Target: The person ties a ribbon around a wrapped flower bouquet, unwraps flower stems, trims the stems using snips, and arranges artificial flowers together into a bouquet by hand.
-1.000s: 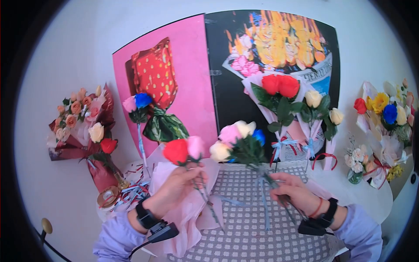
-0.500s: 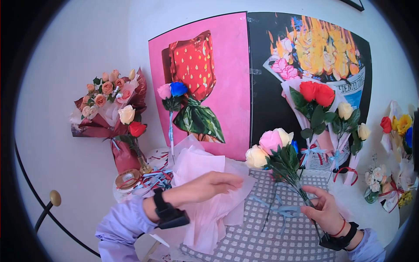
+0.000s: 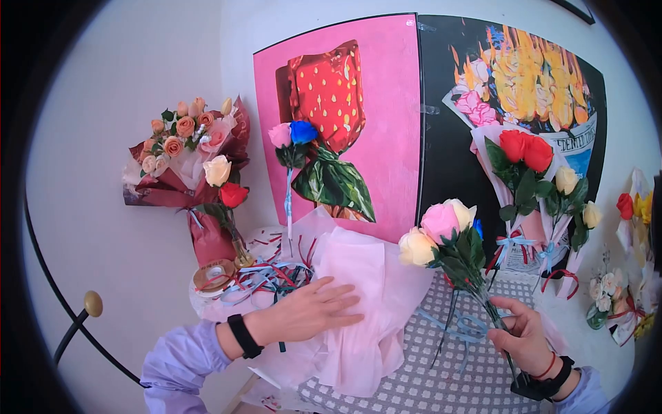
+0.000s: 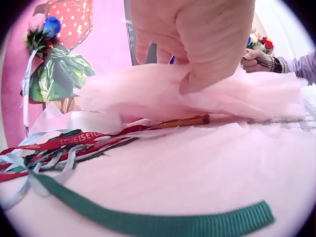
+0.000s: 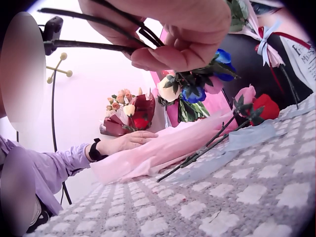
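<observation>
My right hand grips the stems of a bunch of artificial roses, pink and cream with some blue, held upright over the tablecloth. In the right wrist view its curled fingers close round several dark stems. My left hand lies with spread fingers on the crumpled pink wrapping paper. From the left wrist, the thumb shows right at the paper's raised fold. A red rose and a pink rose lie on the tablecloth, their stems reaching beside the paper.
Tangled ribbons and a ribbon roll lie to the left, near a wrapped peach-rose bouquet. A blue ribbon rests by the right hand. Wrapped roses stand at the back right, before two posters.
My left hand has let go of the red and pink roses and moved left onto the pink paper. The right hand keeps its bunch. The head view has turned left.
</observation>
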A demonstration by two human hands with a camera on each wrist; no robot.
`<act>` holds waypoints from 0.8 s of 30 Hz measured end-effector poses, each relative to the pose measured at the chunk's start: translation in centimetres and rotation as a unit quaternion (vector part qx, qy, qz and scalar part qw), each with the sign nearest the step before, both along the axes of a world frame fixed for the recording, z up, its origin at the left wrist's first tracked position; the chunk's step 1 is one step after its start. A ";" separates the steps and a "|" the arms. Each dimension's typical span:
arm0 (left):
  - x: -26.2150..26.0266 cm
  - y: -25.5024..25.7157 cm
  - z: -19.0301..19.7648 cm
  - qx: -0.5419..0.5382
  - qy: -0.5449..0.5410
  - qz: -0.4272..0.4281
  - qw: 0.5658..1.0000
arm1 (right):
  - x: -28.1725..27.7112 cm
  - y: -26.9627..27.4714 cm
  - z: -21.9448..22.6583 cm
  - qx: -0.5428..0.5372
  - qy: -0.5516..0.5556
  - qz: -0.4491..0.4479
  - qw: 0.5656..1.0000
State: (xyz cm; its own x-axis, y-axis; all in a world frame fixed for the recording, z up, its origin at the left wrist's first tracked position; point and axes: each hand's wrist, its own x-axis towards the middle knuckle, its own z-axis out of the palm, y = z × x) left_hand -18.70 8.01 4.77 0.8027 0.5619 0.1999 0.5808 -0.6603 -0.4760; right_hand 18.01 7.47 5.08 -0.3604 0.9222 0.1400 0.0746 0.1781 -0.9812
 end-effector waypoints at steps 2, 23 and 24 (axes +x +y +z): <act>0.2 1.6 -0.7 0.006 -0.022 -0.039 0.999 | 0.2 -0.2 -0.1 -0.003 0.012 -0.001 1.000; 1.6 4.0 -1.5 -0.033 -0.031 -0.044 0.998 | 0.7 0.2 -0.2 -0.005 0.021 -0.007 1.000; 1.7 4.5 -1.5 -0.021 -0.017 -0.052 0.998 | 0.6 0.2 -0.2 -0.006 0.021 -0.008 1.000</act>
